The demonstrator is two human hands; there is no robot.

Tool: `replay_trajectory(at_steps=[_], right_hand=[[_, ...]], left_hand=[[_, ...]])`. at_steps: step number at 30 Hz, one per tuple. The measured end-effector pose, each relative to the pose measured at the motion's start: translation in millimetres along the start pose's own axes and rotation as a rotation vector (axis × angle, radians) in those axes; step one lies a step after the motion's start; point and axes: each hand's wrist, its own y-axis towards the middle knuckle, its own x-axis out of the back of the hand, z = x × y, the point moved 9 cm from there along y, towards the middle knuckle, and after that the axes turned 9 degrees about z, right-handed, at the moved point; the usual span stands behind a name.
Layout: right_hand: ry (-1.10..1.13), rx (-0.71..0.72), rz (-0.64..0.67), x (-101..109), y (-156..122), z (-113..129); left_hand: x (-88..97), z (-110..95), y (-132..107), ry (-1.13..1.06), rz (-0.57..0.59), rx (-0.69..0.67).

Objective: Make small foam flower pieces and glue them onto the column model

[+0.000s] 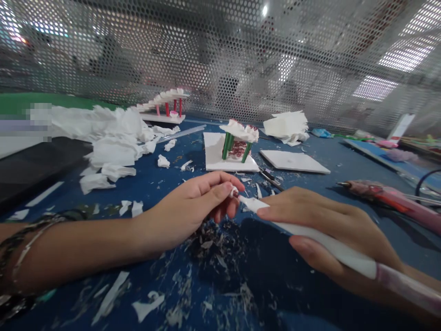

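Observation:
My left hand [203, 197] pinches a small white and dark red piece [234, 192] between thumb and forefinger, its other fingers curled beneath. From the right, my right hand [324, 225] grips a long white pen-shaped tool [330, 243] with a pinkish rear section. The tool's narrow tip reaches the piece; whether they touch is hard to tell. Just beyond my hands, a small model [237, 142] with green posts and a ruffled white and red top stands on a white board [214, 154]. Dark and white scraps [210, 243] lie on the blue table below my fingers.
Crumpled white paper [113, 138] is heaped at the left. A stepped model with red posts [170, 103] sits behind it. A flat white panel [294, 162], a dark slim tool [270, 177] and a pink corded tool [389, 197] lie rightward. Perforated metal [206, 55] closes the back.

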Motion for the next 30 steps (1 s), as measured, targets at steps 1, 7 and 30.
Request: replay_trajectory(at_steps=[1,7,30], right_hand=[[0.001,-0.017,-0.022,1.9,-0.4,-1.5],[0.000,0.059,0.029,-3.3,1.8,3.7],[0.068,0.063,-0.091,-3.8,0.6,2.3]], left_hand=[[0.5,-0.1,-0.1,0.004,-0.001,-0.003],[5.5,1.0,-0.9,0.016,-0.047,-0.012],[6.7,4.0,-2.0,-0.011,-0.052,0.016]])
